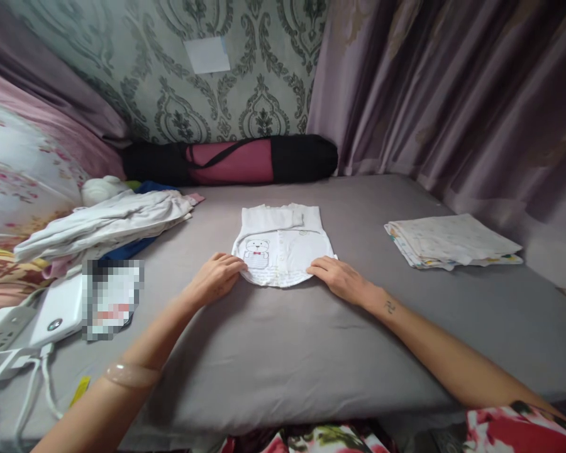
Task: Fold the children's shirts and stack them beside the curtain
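A small white garment (290, 248) with a bear print at its lower left lies flat on the grey bed sheet (273, 352). Its sleeves are folded across the upper part, and its rounded hem faces me. My left hand (221, 275) grips the lower left edge, fingers pressed together on the cloth. At the lower right edge, my right hand (337, 277) pinches the fabric between thumb and fingers.
Folded cloths (453, 242) lie at the right. Loose clothes (117, 217) are heaped at the left, above a white power bank (59, 311), a power strip (4, 327) and cables. A black and maroon bag (236, 160) lies along the wall.
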`<state>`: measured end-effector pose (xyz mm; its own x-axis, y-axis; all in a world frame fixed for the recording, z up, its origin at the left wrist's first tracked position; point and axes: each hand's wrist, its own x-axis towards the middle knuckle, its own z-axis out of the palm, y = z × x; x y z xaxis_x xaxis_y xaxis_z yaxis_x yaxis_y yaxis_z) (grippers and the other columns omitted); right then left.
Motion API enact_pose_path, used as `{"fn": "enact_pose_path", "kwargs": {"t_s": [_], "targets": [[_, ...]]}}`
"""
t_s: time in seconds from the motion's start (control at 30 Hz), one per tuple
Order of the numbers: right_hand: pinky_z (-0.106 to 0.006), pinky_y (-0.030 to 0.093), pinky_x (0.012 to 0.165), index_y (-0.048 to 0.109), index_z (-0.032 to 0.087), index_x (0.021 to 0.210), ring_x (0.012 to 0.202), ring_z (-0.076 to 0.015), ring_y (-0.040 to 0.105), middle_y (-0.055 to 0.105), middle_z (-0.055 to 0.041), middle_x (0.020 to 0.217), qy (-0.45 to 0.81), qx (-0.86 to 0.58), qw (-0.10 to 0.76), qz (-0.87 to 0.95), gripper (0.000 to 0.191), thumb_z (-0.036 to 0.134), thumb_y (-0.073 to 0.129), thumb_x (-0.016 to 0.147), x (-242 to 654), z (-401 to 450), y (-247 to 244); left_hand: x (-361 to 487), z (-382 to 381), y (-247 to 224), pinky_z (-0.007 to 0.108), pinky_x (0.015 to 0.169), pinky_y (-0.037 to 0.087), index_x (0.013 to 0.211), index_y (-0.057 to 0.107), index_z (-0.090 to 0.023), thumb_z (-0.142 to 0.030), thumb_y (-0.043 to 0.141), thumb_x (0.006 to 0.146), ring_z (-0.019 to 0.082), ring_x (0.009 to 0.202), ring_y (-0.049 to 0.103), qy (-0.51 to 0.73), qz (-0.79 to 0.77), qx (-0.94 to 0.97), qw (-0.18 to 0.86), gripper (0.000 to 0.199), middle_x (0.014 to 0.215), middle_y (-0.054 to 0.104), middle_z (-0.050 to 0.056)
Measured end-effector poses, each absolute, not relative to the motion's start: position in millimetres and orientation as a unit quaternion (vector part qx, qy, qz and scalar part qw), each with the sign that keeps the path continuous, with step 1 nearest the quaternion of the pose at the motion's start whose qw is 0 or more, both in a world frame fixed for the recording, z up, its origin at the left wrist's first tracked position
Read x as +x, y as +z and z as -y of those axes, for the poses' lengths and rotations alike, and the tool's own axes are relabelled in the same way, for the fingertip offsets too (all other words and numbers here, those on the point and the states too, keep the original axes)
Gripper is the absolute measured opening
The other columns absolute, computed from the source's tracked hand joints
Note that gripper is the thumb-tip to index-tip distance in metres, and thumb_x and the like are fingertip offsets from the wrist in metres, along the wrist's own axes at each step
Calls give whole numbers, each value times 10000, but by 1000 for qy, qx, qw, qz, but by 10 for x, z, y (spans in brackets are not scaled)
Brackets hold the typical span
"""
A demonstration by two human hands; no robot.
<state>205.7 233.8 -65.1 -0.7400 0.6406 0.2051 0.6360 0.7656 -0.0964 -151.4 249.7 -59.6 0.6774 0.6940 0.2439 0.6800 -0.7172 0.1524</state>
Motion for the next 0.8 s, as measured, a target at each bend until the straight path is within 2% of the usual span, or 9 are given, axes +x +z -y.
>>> {"fn": "enact_pose_path", "kwargs": {"t_s": [0.13,0.37,0.57,0.8], "targets": [[-345,500,881,623,175,1139,1030,-203,588,649,-95,1096,13,-360,147,921,331,38,402,934,2076,-2396,-646,-1532,-2580,-610,344,855,432,1105,623,-213,-216,396,941,195,975,655,195,-418,886,45,280,1076,708,65],[-345,494,886,640,202,1146,999,-203,602,660,-86,1090,-51,-398,196,895,408,13,355,924,1997,-2602,-478,-1314,-2739,-516,334,856,449,1048,630,-215,-258,380,949,200,956,636,319,-510,798,29,273,1007,704,61],[-333,471,912,641,206,1158,991,-208,586,655,-84,1111,-95,-416,207,880,403,34,348,940,1921,-2884,-388,-1120,-2959,-497,318,862,460,1061,615,-210,-249,363,958,194,981,621,379,-522,765,-1,275,1015,683,69],[-317,471,890,639,221,1134,1026,-209,575,643,-72,1115,-76,-415,188,887,405,15,376,907,1911,-3300,-268,-1041,-3387,-466,293,824,468,1060,619,-195,-256,388,961,189,915,621,404,-524,750,-10,259,998,670,72]]}}
